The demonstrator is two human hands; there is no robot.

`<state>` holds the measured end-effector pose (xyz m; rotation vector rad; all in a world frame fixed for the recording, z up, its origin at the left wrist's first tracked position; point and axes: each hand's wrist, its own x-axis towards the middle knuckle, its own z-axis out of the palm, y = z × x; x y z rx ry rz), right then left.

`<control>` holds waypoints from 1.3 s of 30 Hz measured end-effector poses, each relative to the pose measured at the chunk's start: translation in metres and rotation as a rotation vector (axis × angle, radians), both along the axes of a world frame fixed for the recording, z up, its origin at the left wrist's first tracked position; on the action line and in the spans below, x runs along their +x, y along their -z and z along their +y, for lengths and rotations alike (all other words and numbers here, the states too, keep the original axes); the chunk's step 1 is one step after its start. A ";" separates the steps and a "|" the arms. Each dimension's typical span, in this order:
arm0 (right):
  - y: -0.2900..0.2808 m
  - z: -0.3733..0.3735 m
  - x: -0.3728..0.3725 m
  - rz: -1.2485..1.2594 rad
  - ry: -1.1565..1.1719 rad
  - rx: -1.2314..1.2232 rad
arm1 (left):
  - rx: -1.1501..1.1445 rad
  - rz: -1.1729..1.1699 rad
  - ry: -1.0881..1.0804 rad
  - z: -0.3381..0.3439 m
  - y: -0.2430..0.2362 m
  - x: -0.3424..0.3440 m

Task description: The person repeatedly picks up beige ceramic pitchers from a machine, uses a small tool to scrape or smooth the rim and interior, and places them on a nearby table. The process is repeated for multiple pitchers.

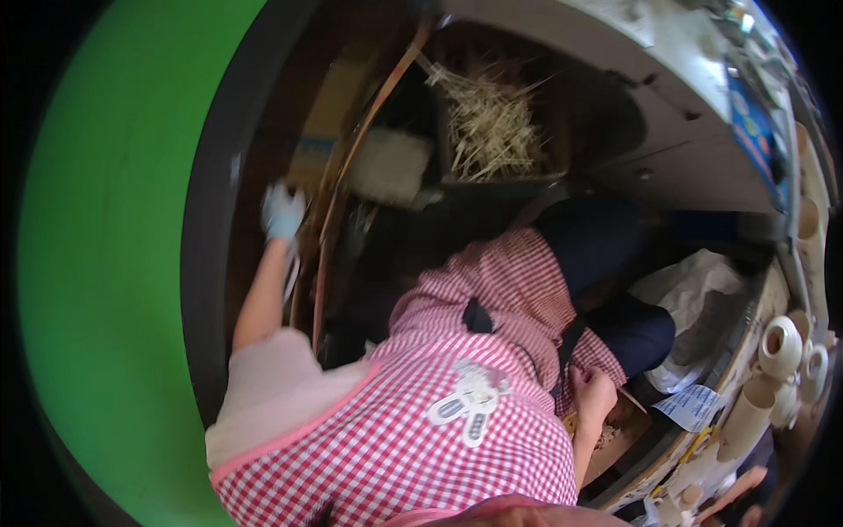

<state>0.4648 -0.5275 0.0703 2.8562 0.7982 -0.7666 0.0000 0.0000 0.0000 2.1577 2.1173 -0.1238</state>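
My left hand [284, 212] wears a pale blue and white glove and reaches away to the left. It is beside a yellowish-brown box [313, 161] in a dark space, next to a long thin brown edge [351, 154]. Motion smears its fingers, and I cannot tell whether they hold anything. My right hand [594, 395] is bare and closed, resting by my thigh against the red-and-white checked apron [492, 386]. Its fingers are curled; what they hold, if anything, is hidden.
Thin pale sticks [496, 127] fill an open box ahead. A whitish block [391, 165] lies left of it. On the right are a white plastic bag [694, 285], a printed sheet [689, 407] and pale vessels [748, 408] along a bench. Another person's arm [736, 492] shows lower right.
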 end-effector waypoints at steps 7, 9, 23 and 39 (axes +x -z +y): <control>-0.007 0.006 0.047 0.655 0.190 0.266 | -0.611 0.428 -0.044 0.010 0.040 -0.020; -0.010 0.006 0.052 0.726 0.148 0.257 | -0.542 0.392 -0.119 0.014 0.023 0.004; -0.019 0.014 0.087 0.018 0.338 0.749 | 0.715 -0.891 0.795 0.085 -0.245 0.435; 0.038 0.026 0.084 -0.428 0.393 0.837 | 0.820 -0.619 0.679 0.193 -0.279 0.441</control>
